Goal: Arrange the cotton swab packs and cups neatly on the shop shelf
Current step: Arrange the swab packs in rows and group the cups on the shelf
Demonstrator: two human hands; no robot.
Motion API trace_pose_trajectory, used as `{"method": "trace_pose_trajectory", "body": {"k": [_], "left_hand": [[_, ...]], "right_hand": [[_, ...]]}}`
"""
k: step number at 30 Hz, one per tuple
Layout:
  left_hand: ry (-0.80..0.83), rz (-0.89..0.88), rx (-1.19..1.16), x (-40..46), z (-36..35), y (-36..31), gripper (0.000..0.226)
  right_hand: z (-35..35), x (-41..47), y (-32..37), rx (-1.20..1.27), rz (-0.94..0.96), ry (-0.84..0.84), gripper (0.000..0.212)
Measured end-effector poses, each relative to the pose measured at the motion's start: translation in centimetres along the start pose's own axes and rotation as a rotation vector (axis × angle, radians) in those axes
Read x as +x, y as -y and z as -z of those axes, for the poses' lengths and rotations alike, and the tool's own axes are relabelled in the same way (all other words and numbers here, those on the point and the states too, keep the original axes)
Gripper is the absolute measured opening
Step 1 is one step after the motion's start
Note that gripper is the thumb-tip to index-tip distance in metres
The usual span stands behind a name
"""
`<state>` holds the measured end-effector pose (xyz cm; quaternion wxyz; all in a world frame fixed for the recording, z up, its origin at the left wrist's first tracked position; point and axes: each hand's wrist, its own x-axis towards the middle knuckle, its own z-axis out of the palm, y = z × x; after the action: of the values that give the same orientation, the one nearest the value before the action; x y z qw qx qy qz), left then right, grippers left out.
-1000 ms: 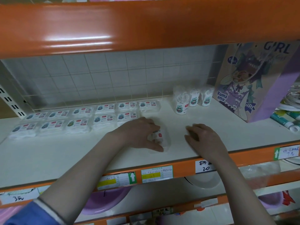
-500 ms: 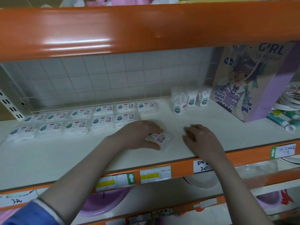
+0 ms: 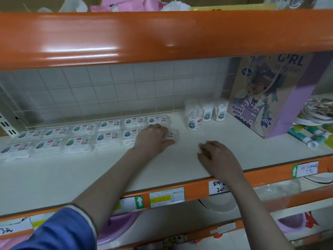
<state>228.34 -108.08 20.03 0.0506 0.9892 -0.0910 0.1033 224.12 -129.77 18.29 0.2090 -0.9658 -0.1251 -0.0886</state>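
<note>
Two rows of flat cotton swab packs [image 3: 79, 136] lie on the white shelf [image 3: 90, 174], running from the far left to the middle. My left hand [image 3: 153, 138] grips one more pack [image 3: 171, 135] at the right end of the front row, the pack mostly hidden under my fingers. Three clear swab cups [image 3: 204, 114] stand upright at the back right of the packs. My right hand [image 3: 219, 157] rests on the shelf near its front edge, fingers loosely curled, holding nothing.
A tall cartoon-print gift bag [image 3: 270, 98] stands right of the cups, with rolled items [image 3: 304, 138] and plates [image 3: 319, 110] beyond it. An orange beam [image 3: 162, 38] hangs low overhead. A wire grid [image 3: 108, 94] backs the shelf. Price labels [image 3: 166, 196] line the front rail.
My left hand has carried the pack back and to the left, from mid-shelf to the right end of the front row. My right hand has stayed in place.
</note>
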Motion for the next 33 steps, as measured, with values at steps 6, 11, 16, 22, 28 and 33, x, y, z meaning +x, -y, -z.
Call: {"method": "trace_pose_trajectory", "body": {"k": [6,11,16,22,28,33], "left_hand": [[-0.030,0.031,-0.010,0.3,-0.3,0.3,0.049],[-0.044,0.041,0.033,0.5,-0.6,0.5,0.047],[-0.048,0.051,0.034,0.8,-1.1,0.7,0.045],[-0.074,0.062,0.062,0.9,-1.5,0.5,0.045],[-0.093,0.079,0.070,0.6,-2.0,0.3,0.050],[-0.137,0.113,0.075,-0.7,-1.6,0.2,0.057]], "right_hand": [[-0.2,0.1,-0.1,-0.003,0.001,-0.005,0.040],[-0.4,0.1,-0.2,0.003,0.002,-0.019,0.040],[-0.3,0.1,-0.2,-0.003,0.020,-0.032,0.040],[-0.5,0.0,-0.4,-0.005,0.024,-0.040,0.039],[-0.8,0.0,-0.8,-0.016,0.071,-0.060,0.033],[-1.7,0.2,-1.1,-0.026,0.114,-0.217,0.019]]}}
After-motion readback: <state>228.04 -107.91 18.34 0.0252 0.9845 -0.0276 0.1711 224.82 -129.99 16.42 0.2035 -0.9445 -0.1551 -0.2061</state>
